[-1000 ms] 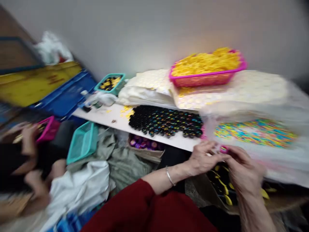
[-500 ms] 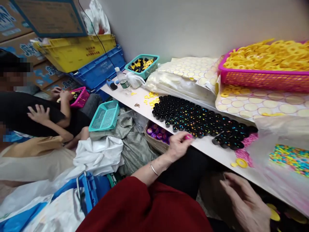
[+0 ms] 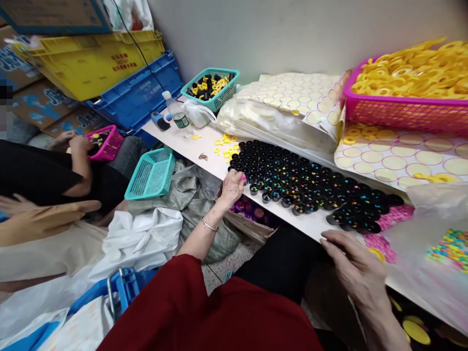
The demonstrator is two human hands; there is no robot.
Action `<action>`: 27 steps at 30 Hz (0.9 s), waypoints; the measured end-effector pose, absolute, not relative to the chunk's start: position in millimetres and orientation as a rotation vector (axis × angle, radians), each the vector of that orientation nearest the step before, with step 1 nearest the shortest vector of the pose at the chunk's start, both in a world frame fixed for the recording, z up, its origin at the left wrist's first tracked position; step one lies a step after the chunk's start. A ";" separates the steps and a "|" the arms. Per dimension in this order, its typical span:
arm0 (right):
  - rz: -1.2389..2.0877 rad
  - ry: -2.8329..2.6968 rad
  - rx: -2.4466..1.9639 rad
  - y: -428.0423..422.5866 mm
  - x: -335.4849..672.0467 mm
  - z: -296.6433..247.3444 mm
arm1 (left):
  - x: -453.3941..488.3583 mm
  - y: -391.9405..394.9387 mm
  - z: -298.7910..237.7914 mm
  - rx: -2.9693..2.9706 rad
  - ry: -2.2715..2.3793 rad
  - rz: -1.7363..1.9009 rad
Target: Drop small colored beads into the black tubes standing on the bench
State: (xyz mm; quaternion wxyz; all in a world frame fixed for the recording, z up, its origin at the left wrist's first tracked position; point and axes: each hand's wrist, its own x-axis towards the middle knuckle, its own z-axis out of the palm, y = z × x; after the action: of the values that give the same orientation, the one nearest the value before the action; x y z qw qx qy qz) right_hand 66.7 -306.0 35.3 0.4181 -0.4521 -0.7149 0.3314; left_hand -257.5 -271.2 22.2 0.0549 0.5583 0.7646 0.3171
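Observation:
My left hand (image 3: 231, 187) reaches to the left end of a big cluster of small black caps (image 3: 303, 183) standing on a white shelf (image 3: 204, 146). Its fingers pinch a small pink piece (image 3: 243, 177) right against the nearest caps. My right hand (image 3: 353, 261) rests at the shelf's front edge, fingers stretched out, next to pink rings (image 3: 393, 219) and a yellow ring (image 3: 376, 253). It holds nothing that I can see.
A pink basket of yellow rings (image 3: 405, 87) sits on sheets of round stickers (image 3: 398, 158). A bag of coloured beads (image 3: 451, 246) lies at right. Teal baskets (image 3: 210, 87) (image 3: 149, 173), a water bottle (image 3: 175, 113), blue and yellow crates (image 3: 131, 92) stand left. Another person (image 3: 54, 170) sits with a pink basket (image 3: 104, 142).
My left hand moved left along the shelf edge with the pink piece to the cluster's left end. My right hand rose up to the shelf's front edge. The view shifted slightly.

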 end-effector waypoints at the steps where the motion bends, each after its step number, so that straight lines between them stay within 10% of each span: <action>1: 0.861 -1.808 -1.115 -299.3 57.9 36.7 | -259.0 -270.8 22.3 1.700 2.330 0.942; 17: 1.060 -1.873 -1.175 -296.4 50.0 28.3 | -278.9 -260.7 39.9 2.119 2.189 0.465; 27: 1.027 -1.625 -1.069 -315.2 20.1 56.4 | -169.0 -302.7 58.5 0.968 1.315 1.361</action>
State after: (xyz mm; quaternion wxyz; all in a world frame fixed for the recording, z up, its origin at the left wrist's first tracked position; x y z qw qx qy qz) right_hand 20.1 -315.2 56.4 0.4537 -0.4330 -0.6585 0.4160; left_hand -169.0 -302.7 58.5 0.4862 0.3978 0.5407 0.5595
